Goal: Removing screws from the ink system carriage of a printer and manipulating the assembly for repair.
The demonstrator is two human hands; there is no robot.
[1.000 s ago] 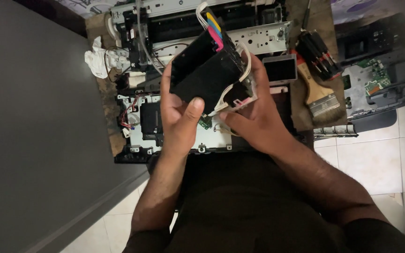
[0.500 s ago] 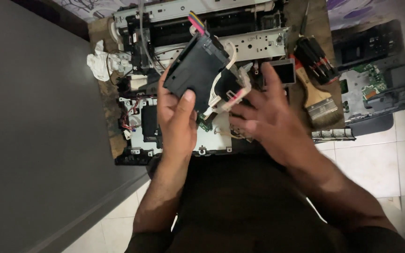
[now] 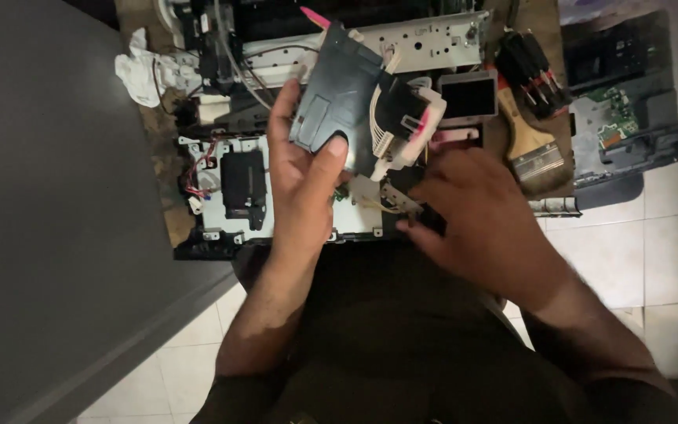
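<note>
left hand (image 3: 304, 184): raised over the work surface, wrapped around a dark plastic block (image 3: 337, 106), thumb pressed on its near face, fingers behind it. the block is held upright and tilted, above the taken-apart machine. a white plastic piece (image 3: 411, 126) with a bundle of pale wires hangs at the block's right side, and a pink tip shows at its top.

right hand (image 3: 480, 216): palm down, fingers spread and loosely curled, resting low and to the right of the block, not gripping it. fingertips touch or sit just beside a small metal bracket (image 3: 390, 196); whether anything is pinched there cannot be told.

under the hands: a pale metal base plate (image 3: 225, 212) with a black square part and red wires.

behind: a long grey metal frame (image 3: 433, 39) with holes.

right of the hands: a small dark screen panel (image 3: 468, 98), a paintbrush (image 3: 531, 145) with a wooden handle, a bundle of screwdrivers (image 3: 531, 74), a green circuit board (image 3: 614, 126).

upper left: a crumpled white cloth (image 3: 147, 74).

floor: pale tiles (image 3: 668, 251).
</note>
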